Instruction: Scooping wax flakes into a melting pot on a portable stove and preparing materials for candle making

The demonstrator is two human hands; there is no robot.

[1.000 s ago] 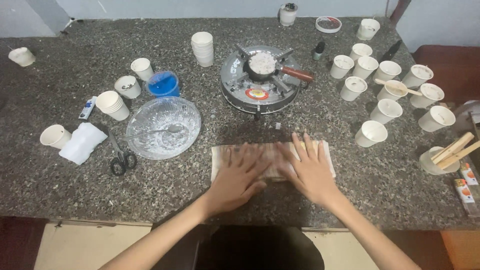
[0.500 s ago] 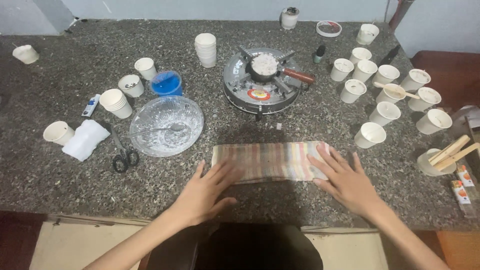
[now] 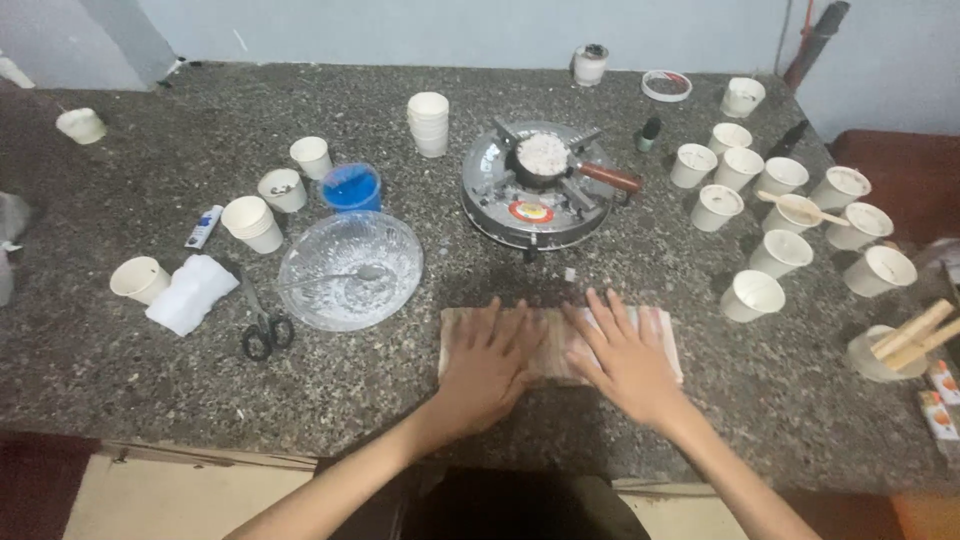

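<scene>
Plainly, the risk lay beyond your fingertips. The cloth [image 3: 560, 343] sat on the counter [image 3: 150, 390] at its near edge, just in front of the stove [image 3: 535, 190], with the glass bowl [image 3: 350, 270] close on its left and a paper cup [image 3: 752, 295] close on its right. A hard push forward could have slid the cloth toward the stove's base; a wide sweep sideways could have knocked that cup or nudged the bowl and its spoon [image 3: 335, 278]. Whether the small pan [image 3: 545, 155] on the stove was hot, you could not tell from this view.

Your left hand [image 3: 490, 362] and right hand [image 3: 622, 355] both lay palm down on the cloth, side by side, nearly touching. Fingers were spread and flat, gripping nothing, only pressing. Both forearms angled in from the counter's near edge, wrists low.
</scene>
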